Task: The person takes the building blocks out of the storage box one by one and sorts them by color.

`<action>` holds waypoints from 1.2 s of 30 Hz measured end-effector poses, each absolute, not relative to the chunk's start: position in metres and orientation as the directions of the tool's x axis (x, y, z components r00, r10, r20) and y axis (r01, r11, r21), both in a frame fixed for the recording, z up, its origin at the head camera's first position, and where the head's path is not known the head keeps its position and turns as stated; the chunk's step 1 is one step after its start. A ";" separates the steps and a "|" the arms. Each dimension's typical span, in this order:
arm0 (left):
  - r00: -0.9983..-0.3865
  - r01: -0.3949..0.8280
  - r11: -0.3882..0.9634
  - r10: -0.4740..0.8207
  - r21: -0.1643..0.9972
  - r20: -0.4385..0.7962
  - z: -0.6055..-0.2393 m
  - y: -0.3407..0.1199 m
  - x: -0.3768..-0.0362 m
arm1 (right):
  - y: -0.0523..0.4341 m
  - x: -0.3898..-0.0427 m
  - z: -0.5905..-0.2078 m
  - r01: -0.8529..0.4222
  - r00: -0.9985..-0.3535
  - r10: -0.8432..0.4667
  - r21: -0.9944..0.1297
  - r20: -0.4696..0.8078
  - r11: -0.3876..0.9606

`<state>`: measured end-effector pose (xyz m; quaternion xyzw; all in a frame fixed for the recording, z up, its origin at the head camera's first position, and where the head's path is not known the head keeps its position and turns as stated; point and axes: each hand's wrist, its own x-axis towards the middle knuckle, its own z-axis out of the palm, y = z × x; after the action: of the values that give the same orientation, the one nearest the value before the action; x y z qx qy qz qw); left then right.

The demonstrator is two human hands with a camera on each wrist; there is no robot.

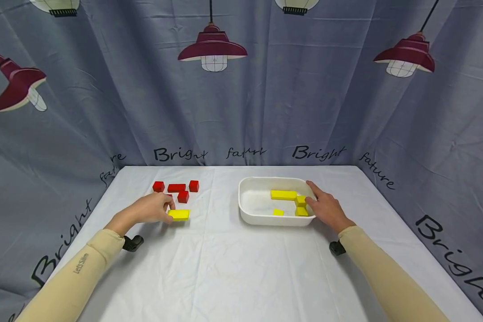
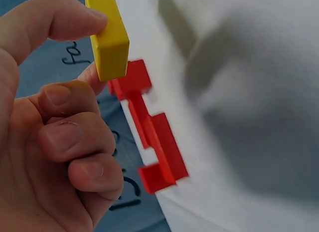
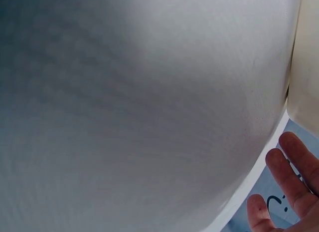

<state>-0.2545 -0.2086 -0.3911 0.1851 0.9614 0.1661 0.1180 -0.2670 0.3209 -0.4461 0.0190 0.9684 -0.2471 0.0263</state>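
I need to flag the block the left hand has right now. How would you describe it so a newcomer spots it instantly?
Start at the white tablecloth and look left of the white tub, just in front of the cluster of red blocks. There the left hand pinches a flat yellow block. It is the only yellow piece outside the tub, and the only one in a hand.

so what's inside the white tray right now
The white tray holds yellow blocks: a long one, a small one and two more by the right wall. The right hand rests on that rim and covers part of them, so anything beneath it is hidden.
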 end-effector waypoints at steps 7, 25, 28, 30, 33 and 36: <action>-0.920 0.223 0.886 0.329 0.406 -0.213 -0.408 -0.231 -0.262 | 0.319 -0.268 -0.446 0.068 -0.996 0.035 -0.482 -0.077 0.873; -0.950 0.080 0.900 0.199 0.430 -0.239 -0.422 -0.275 -0.273 | 0.319 -0.268 -0.445 0.043 -0.998 0.016 -0.461 -0.062 0.886; -0.954 0.051 0.903 0.171 0.427 -0.247 -0.423 -0.277 -0.274 | 0.319 -0.268 -0.445 0.038 -0.998 0.011 -0.467 -0.060 0.884; -0.955 0.039 0.903 0.160 0.427 -0.249 -0.423 -0.278 -0.275 | 0.320 -0.267 -0.445 0.036 -0.998 0.009 -0.470 -0.060 0.882; -0.958 0.038 0.903 0.154 0.429 -0.240 -0.423 -0.278 -0.277 | 0.319 -0.267 -0.444 0.036 -0.998 0.010 -0.472 -0.057 0.881; -0.961 0.049 0.902 0.160 0.429 -0.227 -0.424 -0.279 -0.277 | 0.319 -0.268 -0.444 0.033 -0.998 0.008 -0.471 -0.056 0.882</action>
<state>-0.2774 -0.2790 -0.4239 0.0541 0.9665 0.2148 0.1292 -0.2680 0.3191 -0.4443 0.0106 0.9696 -0.2431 0.0260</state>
